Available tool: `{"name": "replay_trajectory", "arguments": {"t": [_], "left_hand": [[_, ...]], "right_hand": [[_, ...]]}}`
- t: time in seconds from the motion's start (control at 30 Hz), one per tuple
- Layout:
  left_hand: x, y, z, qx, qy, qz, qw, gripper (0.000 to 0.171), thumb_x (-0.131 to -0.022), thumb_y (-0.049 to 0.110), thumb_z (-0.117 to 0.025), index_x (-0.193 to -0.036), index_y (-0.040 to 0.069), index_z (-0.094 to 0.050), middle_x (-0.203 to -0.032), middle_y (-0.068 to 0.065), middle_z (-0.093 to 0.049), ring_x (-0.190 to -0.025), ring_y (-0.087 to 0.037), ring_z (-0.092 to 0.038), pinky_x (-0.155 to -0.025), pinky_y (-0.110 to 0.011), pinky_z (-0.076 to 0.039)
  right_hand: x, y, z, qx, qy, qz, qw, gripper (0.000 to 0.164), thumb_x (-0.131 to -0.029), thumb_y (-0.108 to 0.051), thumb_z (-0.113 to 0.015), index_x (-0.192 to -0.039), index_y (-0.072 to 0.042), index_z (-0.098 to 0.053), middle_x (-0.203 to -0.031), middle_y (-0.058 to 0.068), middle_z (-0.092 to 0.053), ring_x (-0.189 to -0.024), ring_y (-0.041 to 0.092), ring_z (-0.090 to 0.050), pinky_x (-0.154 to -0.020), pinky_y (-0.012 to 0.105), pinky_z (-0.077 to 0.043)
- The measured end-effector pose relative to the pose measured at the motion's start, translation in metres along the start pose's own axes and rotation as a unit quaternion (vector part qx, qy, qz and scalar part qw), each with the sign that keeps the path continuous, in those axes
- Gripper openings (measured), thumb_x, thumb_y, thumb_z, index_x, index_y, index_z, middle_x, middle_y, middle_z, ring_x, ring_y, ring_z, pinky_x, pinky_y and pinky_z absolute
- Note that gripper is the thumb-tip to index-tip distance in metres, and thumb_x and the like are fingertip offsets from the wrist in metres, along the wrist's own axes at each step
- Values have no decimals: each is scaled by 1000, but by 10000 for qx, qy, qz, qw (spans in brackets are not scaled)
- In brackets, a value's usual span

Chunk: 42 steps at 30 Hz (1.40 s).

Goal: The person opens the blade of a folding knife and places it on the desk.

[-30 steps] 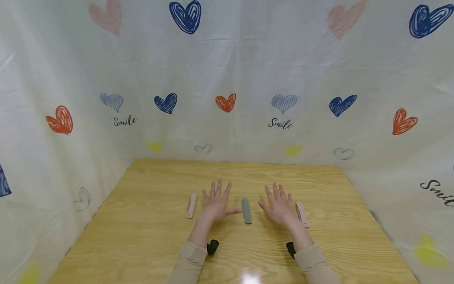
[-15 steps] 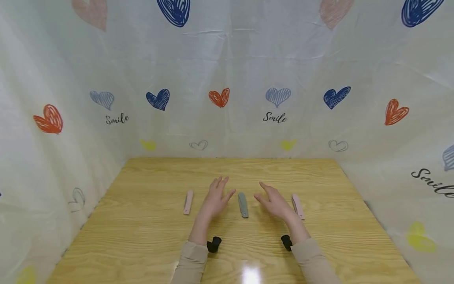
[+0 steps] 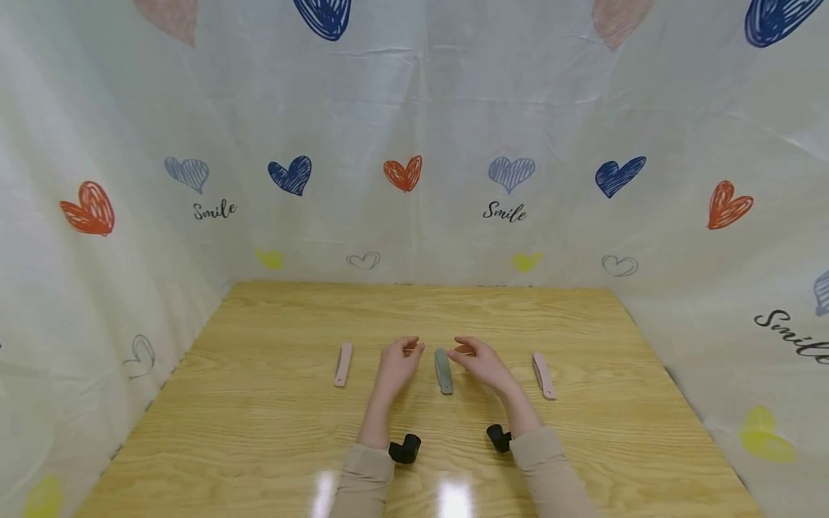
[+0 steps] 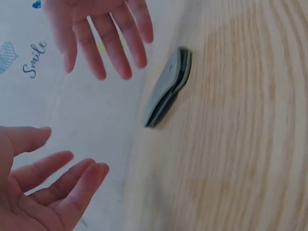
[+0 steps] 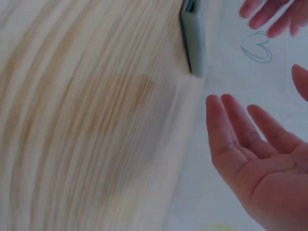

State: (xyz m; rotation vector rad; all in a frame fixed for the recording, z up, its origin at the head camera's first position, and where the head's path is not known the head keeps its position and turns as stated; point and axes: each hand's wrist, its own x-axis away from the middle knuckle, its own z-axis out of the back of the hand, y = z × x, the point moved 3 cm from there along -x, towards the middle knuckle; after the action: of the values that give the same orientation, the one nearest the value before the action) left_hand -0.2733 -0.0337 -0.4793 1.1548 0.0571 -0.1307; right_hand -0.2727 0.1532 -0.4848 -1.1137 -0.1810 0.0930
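A grey-green folding knife point(image 3: 443, 372), folded up, lies on the wooden table between my two hands. Its slotted side with a dark edge shows in the left wrist view point(image 4: 168, 89). My left hand point(image 3: 399, 365) hovers left of it, fingers loosely bent and holding nothing. On the other side, my right hand point(image 3: 482, 363) also holds nothing, its thumb tip close beside the knife's far end in the head view. Two pink folding knives lie farther out: one pink knife point(image 3: 343, 365) to the left, another pink knife point(image 3: 544, 375) to the right.
The wooden table point(image 3: 278, 446) runs back to a white curtain point(image 3: 447, 108) printed with hearts and "Smile", which also hangs along both sides. A black wrist camera point(image 3: 405, 449) sits at the left wrist, and another black camera point(image 3: 499, 438) at the right.
Both hands have gone from fingers spread flat to loosely bent, and have drawn inward toward the grey-green knife. The head view has shifted slightly. All three knives stay where they lay.
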Motion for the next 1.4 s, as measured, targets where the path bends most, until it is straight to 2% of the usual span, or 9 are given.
{"name": "replay_trajectory", "arguments": {"t": [0.13,0.23,0.33,0.43,0.6,0.73,1.0,1.17,1.4], "left_hand": [[-1,-4,-7,231,-13,338,9992,35,-96,13,-60,-120,-12,-62,-105,-22,-68,-99,-34,-65,-82,-43,-56],[-2,-10,-14,214,-90,469,9986,34,-93,10,-63,-118,-13,-63,-102,-21,-69,-95,-32,-65,-80,-41,-56],[-2,-17,-19,155,-132,577,9981,33,-90,7,-65,-116,-14,-64,-97,-20,-70,-88,-27,-67,-76,-36,-57],[-1,-22,-23,297,-92,747,9967,32,-88,2,-65,-115,-15,-64,-94,-20,-70,-82,-22,-67,-71,-30,-56],[1,-23,-30,941,-25,1022,9903,34,-83,-4,-63,-114,-18,-62,-94,-23,-70,-77,-17,-65,-67,-25,-56],[1,-21,-36,1296,11,1111,9853,34,-80,-7,-60,-111,-21,-62,-96,-27,-69,-75,-19,-66,-66,-28,-59],[0,-20,-42,1342,208,1365,9813,31,-80,-10,-62,-110,-19,-63,-99,-28,-68,-82,-25,-69,-69,-32,-60],[-1,-18,-42,1336,83,1326,9821,28,-81,-11,-62,-107,-18,-65,-102,-28,-68,-87,-29,-70,-70,-33,-61],[-1,-21,-39,1937,-219,1407,9707,28,-85,-14,-60,-112,-19,-63,-103,-30,-67,-90,-30,-69,-74,-34,-60]], "right_hand": [[-4,-3,-8,-845,-37,-238,9961,51,-98,-17,-59,-142,5,-44,-132,24,-54,-117,36,-56,-91,49,-52],[-7,-1,-13,-1130,57,-389,9928,51,-97,-15,-60,-141,6,-45,-131,25,-54,-114,35,-56,-87,47,-52],[-8,5,-18,-1150,128,-511,9920,50,-96,-13,-62,-138,8,-47,-130,26,-54,-112,33,-56,-84,45,-54],[-9,9,-22,-1128,158,-561,9919,48,-95,-11,-61,-137,9,-48,-129,28,-53,-112,36,-57,-85,47,-56],[-9,12,-24,-1361,156,-648,9884,46,-96,-6,-59,-138,10,-46,-132,30,-51,-116,41,-55,-86,50,-55],[-10,12,-25,-1603,120,-718,9844,46,-96,-2,-56,-139,10,-44,-133,31,-50,-118,42,-55,-86,49,-56],[-6,7,-24,-1756,38,-690,9820,46,-97,-4,-54,-139,11,-42,-132,31,-50,-118,43,-55,-88,53,-54],[-1,-1,-24,-1827,-80,-689,9807,47,-99,-5,-51,-140,13,-39,-132,33,-49,-117,45,-55,-90,55,-52],[-5,6,-26,-1997,-60,-736,9771,50,-99,-6,-51,-144,9,-37,-134,33,-49,-117,42,-56,-87,51,-55]]}}
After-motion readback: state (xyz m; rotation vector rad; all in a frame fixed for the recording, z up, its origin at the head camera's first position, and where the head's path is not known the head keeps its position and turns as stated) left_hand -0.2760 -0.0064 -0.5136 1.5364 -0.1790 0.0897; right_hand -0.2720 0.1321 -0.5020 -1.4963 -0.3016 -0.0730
